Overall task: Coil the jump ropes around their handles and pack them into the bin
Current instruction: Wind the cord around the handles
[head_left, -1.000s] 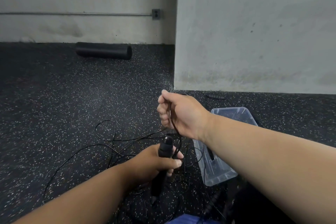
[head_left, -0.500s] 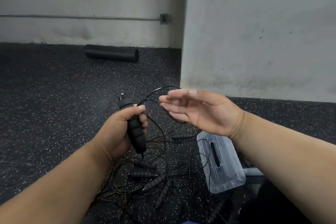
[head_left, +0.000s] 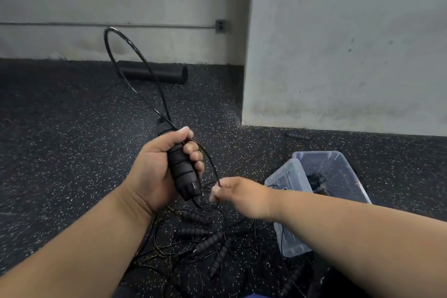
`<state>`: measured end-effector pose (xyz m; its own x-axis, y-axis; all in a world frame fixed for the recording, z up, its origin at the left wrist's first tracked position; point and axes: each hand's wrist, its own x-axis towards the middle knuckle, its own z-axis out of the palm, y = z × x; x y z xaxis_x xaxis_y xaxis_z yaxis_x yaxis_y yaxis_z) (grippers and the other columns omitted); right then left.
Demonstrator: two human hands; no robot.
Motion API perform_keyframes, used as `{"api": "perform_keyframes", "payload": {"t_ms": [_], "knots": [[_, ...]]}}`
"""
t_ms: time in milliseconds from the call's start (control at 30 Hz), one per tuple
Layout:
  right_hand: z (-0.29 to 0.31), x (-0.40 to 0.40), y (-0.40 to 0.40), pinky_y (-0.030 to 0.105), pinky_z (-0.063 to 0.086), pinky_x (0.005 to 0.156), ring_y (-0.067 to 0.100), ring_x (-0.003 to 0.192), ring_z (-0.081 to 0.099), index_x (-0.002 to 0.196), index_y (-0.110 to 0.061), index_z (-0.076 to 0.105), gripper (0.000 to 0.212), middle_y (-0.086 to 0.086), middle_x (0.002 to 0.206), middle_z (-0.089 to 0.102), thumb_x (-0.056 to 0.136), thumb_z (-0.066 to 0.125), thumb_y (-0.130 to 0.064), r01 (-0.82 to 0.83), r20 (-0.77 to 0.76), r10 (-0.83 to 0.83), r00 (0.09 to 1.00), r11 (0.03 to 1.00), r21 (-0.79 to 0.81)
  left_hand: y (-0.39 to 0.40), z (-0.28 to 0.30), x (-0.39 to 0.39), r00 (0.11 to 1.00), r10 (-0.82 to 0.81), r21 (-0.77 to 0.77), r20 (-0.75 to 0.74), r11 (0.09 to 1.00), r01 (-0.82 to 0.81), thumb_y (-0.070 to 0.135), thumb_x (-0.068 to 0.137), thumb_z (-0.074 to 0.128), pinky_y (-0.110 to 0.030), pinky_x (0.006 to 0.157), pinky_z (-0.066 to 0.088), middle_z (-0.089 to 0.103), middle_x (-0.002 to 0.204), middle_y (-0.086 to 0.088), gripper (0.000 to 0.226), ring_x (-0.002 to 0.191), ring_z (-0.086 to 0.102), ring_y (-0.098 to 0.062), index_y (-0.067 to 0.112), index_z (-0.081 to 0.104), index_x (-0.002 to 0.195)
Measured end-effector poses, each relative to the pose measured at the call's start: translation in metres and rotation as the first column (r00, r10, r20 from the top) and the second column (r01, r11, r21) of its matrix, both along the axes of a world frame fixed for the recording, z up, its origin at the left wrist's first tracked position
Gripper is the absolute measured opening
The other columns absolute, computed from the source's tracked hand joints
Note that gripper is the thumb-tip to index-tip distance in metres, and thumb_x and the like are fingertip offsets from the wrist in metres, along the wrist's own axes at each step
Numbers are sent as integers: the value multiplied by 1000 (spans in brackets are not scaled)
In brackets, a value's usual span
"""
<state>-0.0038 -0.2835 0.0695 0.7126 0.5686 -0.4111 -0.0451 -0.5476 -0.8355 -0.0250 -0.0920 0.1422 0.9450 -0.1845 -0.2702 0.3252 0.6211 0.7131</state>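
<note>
Head view: I look down past both my bare forearms at a dark speckled floor (head_left: 72,152), with the clear bin (head_left: 338,167) as my landmark.
Left hand: my left hand (head_left: 157,172) is wrapped tight around a black ribbed handle (head_left: 181,172), held nearly upright to the left of the bin and above the floor.
Rope: a thin black rope (head_left: 135,53) leaves the top of that handle, rises in one tall loop toward the wall — farther from me than the bin — and curves back down to the handle; another strand arcs from my left fingers down to my right hand.
Right hand: my right hand (head_left: 239,196) is just left of the bin, fingers pinched closed on that strand; the fingertips are blurred, so I cannot tell the exact grip.
Bin: it sits on the floor to the right of both hands, with a second clear piece (head_left: 287,191) leaning against its left side; I cannot tell whether that is a lid or another tub.
Inside the bin: a dark bundle (head_left: 314,180) lies within, too small to make out clearly.
Loose pile: several more ribbed handles (head_left: 210,241) and tangled thin ropes lie on the floor left of the bin, below my hands.
Beyond the bin: one stray handle (head_left: 297,135) lies at the foot of the grey wall, and a black foam roller (head_left: 154,74) rests far off to the left — against the back wall.
</note>
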Motion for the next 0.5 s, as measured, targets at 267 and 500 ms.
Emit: {"api": "perform_keyframes", "payload": {"t_ms": [267,500], "knots": [[47,14,6,40,60,87,27,88,74,106,-5,65,39,17,104,77,114,37,-32,269,-135,-232,963,847,458,3,-70,-8,940,-263,728,-217,599,335,3,89,73,-30,63,47,63,68,-1,26,62,57,-13,14,65,110],[57,27,-6,31,59,79,21,84,71,119,-8,70,29,21,118,74,109,47,-24,526,-302,-433,849,645,554,-17,-50,-9,965,-215,576,-149,774,261,31,87,78,-33,63,40,55,66,-3,26,58,48,-17,15,59,83]]}}
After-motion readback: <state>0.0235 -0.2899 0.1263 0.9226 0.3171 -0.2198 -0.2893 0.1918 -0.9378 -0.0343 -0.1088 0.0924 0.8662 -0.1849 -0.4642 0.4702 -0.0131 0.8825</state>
